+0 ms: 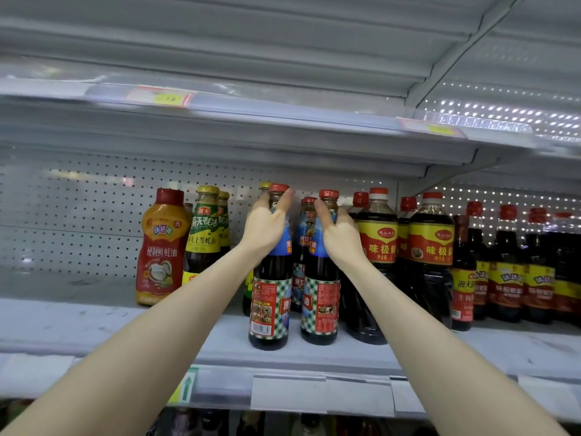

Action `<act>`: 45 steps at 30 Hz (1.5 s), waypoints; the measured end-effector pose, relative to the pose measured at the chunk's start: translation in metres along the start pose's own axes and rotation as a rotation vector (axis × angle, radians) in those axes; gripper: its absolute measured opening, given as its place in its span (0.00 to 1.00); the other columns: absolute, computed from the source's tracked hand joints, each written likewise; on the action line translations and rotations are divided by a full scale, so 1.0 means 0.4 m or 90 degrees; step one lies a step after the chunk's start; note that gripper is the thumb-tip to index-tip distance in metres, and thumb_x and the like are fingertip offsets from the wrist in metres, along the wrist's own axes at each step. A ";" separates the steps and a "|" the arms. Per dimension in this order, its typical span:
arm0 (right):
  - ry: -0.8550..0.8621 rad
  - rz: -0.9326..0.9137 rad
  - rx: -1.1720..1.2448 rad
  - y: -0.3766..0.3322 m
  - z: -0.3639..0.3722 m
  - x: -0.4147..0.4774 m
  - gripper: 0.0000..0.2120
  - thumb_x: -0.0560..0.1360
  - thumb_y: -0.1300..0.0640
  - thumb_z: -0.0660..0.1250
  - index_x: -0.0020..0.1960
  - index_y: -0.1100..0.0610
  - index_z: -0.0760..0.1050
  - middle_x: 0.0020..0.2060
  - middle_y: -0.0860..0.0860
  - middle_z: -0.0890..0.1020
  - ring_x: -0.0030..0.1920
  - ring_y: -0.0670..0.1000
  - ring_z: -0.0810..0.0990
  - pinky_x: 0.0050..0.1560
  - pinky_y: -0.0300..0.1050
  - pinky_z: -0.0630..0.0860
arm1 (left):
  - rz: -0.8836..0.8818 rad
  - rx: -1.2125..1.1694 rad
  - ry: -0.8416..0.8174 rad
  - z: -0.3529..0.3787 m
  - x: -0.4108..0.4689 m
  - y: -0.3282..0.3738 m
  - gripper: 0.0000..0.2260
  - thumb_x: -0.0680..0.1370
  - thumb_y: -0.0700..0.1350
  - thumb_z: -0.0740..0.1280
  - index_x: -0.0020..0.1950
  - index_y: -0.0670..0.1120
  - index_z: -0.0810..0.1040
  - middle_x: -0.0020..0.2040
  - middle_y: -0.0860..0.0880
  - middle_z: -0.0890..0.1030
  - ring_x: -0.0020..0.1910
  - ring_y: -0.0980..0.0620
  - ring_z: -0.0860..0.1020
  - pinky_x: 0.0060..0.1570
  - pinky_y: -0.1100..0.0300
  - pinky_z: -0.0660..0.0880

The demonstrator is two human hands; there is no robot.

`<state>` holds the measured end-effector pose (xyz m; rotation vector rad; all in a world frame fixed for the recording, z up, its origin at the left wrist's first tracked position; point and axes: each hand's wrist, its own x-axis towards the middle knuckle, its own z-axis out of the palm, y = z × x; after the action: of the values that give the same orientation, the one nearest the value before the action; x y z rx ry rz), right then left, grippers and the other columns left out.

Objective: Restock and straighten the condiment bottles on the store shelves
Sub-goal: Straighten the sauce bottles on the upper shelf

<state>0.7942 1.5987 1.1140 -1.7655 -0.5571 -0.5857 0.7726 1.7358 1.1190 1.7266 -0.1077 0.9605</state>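
Fingers [284, 199] of left hand [265, 226] curl round left bottle [270, 303] neck; right hand [338, 236] clamps right bottle [320, 306] likewise. Both stand upright near shelf [94, 328] front edge. Risk: gripped high, so a hard shove could tip one off the edge.

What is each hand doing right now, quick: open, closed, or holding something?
Left hand: grips the neck of the left checked-label bottle.
Right hand: grips the neck of the right checked-label bottle.
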 end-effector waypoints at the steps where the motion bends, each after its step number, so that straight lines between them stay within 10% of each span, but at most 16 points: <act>1: -0.004 0.004 -0.004 0.003 -0.001 -0.001 0.31 0.81 0.42 0.55 0.76 0.60 0.57 0.73 0.57 0.66 0.72 0.56 0.65 0.61 0.40 0.63 | 0.002 -0.004 0.001 -0.001 -0.004 0.000 0.34 0.77 0.66 0.59 0.76 0.45 0.62 0.70 0.42 0.72 0.68 0.43 0.72 0.67 0.45 0.69; 13: -0.071 0.034 0.061 0.064 -0.001 -0.073 0.25 0.83 0.46 0.54 0.76 0.55 0.56 0.64 0.51 0.73 0.61 0.50 0.72 0.55 0.35 0.66 | -0.015 -0.036 -0.020 -0.012 -0.134 -0.075 0.15 0.79 0.57 0.62 0.55 0.46 0.71 0.46 0.50 0.78 0.43 0.55 0.78 0.42 0.61 0.74; 23: -0.069 0.045 -0.002 0.135 -0.002 -0.150 0.37 0.72 0.43 0.71 0.74 0.49 0.58 0.66 0.52 0.70 0.63 0.53 0.73 0.64 0.56 0.74 | -0.017 -0.025 -0.061 -0.030 -0.211 -0.152 0.19 0.71 0.59 0.72 0.56 0.54 0.69 0.54 0.47 0.77 0.52 0.51 0.80 0.50 0.53 0.79; 45: -0.047 0.093 0.086 0.163 0.032 -0.190 0.25 0.79 0.50 0.65 0.70 0.55 0.60 0.63 0.53 0.76 0.58 0.49 0.77 0.60 0.50 0.76 | -0.016 -0.086 -0.091 -0.059 -0.207 -0.154 0.13 0.77 0.50 0.69 0.59 0.51 0.71 0.51 0.53 0.80 0.50 0.55 0.81 0.44 0.62 0.77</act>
<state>0.7789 1.5889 1.0148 -1.6888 -0.5015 -0.3739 0.7360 1.7484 1.0203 1.6670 -0.2384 0.7929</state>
